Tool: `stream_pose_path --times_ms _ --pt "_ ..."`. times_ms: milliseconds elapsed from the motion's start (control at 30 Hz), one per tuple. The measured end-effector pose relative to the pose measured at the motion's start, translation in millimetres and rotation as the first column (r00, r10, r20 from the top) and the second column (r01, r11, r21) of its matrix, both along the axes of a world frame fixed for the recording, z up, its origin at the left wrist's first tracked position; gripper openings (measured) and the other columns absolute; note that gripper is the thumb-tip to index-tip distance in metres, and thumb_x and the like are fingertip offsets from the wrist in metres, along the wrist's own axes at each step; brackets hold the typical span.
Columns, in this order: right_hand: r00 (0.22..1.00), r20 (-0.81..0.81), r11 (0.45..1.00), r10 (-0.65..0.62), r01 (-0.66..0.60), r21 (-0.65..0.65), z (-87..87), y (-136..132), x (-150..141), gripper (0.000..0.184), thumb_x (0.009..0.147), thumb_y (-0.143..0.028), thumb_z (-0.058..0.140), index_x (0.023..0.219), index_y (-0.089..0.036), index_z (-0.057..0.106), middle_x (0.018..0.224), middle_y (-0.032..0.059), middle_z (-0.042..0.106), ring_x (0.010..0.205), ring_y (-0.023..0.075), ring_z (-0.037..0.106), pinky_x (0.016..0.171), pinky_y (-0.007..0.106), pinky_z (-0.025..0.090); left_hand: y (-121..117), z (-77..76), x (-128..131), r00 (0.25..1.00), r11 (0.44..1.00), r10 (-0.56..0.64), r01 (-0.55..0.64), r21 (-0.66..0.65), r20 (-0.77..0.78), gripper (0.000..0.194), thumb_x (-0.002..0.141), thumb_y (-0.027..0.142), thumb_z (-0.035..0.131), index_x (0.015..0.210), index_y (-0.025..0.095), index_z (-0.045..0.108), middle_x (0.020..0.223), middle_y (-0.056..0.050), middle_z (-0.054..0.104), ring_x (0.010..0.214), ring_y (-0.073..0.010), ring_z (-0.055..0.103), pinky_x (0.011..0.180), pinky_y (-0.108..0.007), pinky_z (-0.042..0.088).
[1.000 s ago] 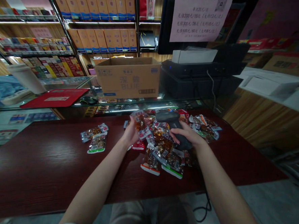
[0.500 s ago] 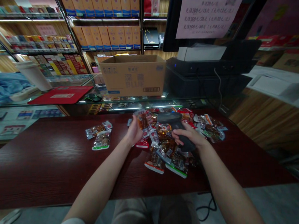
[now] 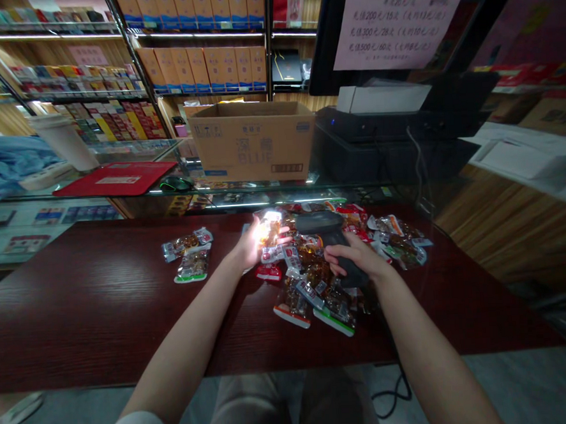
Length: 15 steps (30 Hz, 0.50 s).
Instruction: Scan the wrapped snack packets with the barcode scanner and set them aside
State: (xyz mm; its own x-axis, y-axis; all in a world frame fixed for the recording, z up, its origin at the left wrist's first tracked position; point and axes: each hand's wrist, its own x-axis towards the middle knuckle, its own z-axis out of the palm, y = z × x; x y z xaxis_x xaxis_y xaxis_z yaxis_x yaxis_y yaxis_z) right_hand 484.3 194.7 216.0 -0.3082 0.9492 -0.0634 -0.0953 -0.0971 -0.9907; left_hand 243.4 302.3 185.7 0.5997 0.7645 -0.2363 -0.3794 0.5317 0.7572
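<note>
The background is filled by tall shelving [image 3: 200, 35], on which rows of boxed goods are lined up. In front of it, most of the width is taken up by a dark red-brown table [image 3: 127, 324]. Beyond the table's far edge, an open cardboard box [image 3: 255, 146] is set on a glass counter, and to its right a black machine [image 3: 395, 157] is placed, with a pink sheet [image 3: 391, 26] hung above it. On the counter's left part a red mat [image 3: 113, 179] is laid, beside which a white cup [image 3: 65, 142] is seen.

At the table's middle a loose heap of packets [image 3: 318, 274], clear-fronted and overlapping, is spread. A smaller cluster [image 3: 397, 240] is gathered at its right, and a pair of packets [image 3: 193, 263] is laid well apart at its left.

Over the heap, a dark handheld scanner [image 3: 319, 221] is gripped by the right hand [image 3: 360, 257], fingers wrapped around its handle, its head pointed leftward. By the left hand [image 3: 251, 247], a single lit packet [image 3: 270, 229] is grasped at the heap's far left, before the scanner's head; its print is washed out by bright glare.
</note>
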Motion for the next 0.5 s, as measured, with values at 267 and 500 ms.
stream_pose_path --times_ms 267,500 --pt "0.999 0.027 0.999 -0.031 0.031 0.016 4.5 -2 -4 0.026 0.075 -0.035 0.070 0.083 -0.018 0.051 0.055 -0.0073 0.050 0.036 0.0066 0.045 0.042 0.023 0.040 -6 1.8 -1 0.996 0.997 -0.068 0.066 0.027 0.062 0.067 0.093 0.064 0.025 0.134 0.019 0.053 0.122 -0.016 0.066 0.112 -0.0288 0.064 0.101 -0.049 0.046" --pt "0.994 -0.001 0.994 -0.108 0.108 0.030 8.6 -3 0 0.027 0.075 -0.036 0.070 0.084 -0.020 0.050 0.055 -0.0080 0.051 0.035 0.0059 0.042 0.043 0.024 0.041 8 15.0 -27 0.939 0.980 0.144 -0.093 0.174 -0.311 0.042 0.093 0.051 0.046 0.099 0.015 0.067 0.094 -0.013 0.073 0.076 -0.0220 0.069 0.067 -0.034 0.055"
